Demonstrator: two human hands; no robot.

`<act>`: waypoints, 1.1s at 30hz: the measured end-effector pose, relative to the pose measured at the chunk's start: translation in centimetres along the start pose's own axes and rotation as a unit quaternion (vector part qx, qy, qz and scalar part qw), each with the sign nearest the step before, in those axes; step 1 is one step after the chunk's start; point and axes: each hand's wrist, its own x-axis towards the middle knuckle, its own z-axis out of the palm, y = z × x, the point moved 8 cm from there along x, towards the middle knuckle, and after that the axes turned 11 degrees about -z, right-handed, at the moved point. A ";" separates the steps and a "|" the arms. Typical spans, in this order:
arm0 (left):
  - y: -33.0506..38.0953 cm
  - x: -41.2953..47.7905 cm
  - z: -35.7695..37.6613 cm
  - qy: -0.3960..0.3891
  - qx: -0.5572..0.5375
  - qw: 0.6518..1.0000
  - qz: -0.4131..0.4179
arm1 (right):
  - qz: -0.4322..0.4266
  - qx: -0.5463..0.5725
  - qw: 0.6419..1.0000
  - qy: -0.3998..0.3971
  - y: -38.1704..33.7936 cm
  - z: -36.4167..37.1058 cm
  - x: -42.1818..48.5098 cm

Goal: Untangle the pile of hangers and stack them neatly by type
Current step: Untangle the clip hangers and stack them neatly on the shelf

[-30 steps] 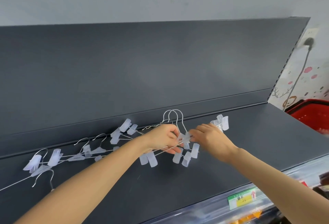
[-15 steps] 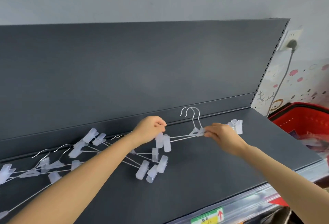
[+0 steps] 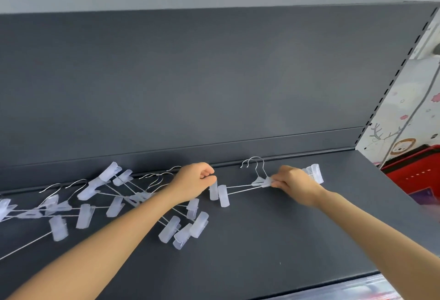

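Two wire clip hangers (image 3: 245, 187) with translucent white clips lie together at the back of a dark grey shelf (image 3: 262, 240), hooks pointing at the back panel. My right hand (image 3: 291, 181) pinches their centre piece below the hooks. My left hand (image 3: 196, 180) grips their left end, just above two hanging clips (image 3: 219, 193). A tangled pile of the same hangers (image 3: 114, 199) spreads to the left, partly under my left forearm.
The shelf's grey back panel (image 3: 214, 85) rises right behind the hangers. A red basket (image 3: 414, 175) stands past the shelf's right end, by a decorated wall with a cable. The shelf's front edge (image 3: 333, 280) runs along the bottom right.
Both hands have carried the pair of hangers to the right, away from the pile. The view has shifted, and the hands are farther apart along the hanger bar.
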 end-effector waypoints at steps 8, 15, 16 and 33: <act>-0.4 0.3 0.9 -0.005 0.017 1.000 -0.010 | -0.042 -0.044 0.998 0.024 -1.0 -0.2 0.3; 0.6 0.7 2.1 -0.042 0.054 0.998 -0.008 | -0.020 -0.026 0.999 0.001 -0.6 0.1 0.2; 0.6 0.8 2.1 -0.042 0.052 0.998 -0.009 | -0.014 -0.030 0.999 0.003 -0.5 0.1 0.2; -0.2 0.9 1.9 -0.034 0.065 0.997 -0.010 | 0.058 -0.147 0.987 -0.025 -1.2 -0.3 0.2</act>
